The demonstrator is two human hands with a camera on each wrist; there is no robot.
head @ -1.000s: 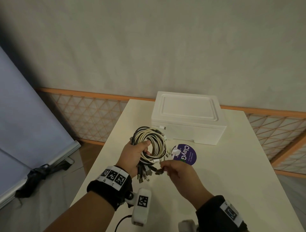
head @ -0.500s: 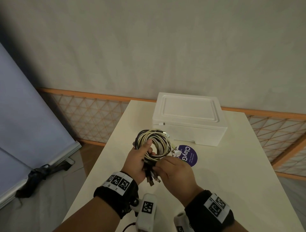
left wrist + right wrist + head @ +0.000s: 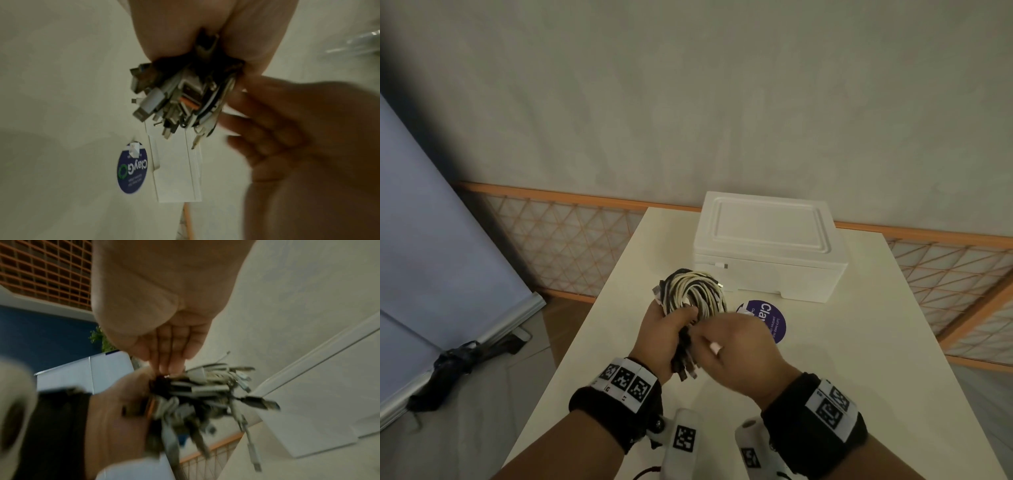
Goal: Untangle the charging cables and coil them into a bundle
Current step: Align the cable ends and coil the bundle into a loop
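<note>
A coiled bundle of black and white charging cables (image 3: 695, 291) is held above the table. My left hand (image 3: 667, 329) grips it low down, and the loops stand up above the fist. Several plug ends (image 3: 160, 104) hang out below the palm. My right hand (image 3: 736, 346) lies against the right side of the bundle. Its fingers (image 3: 168, 363) are straight and close together, with the tips touching the cables (image 3: 205, 394) just beside the left hand (image 3: 115, 410). In the left wrist view the right hand (image 3: 277, 129) is blurred.
A white foam box (image 3: 767, 246) with its lid on stands at the back of the cream table (image 3: 859, 377). A round purple sticker (image 3: 774, 322) lies in front of it. An orange lattice fence (image 3: 558, 240) runs behind, and a blue panel (image 3: 431, 240) leans at the left.
The right hand, which pinched a loose plug end a second ago, has brought it to the bundle and now rests flat against the cables. The left hand has raised the bundle slightly.
</note>
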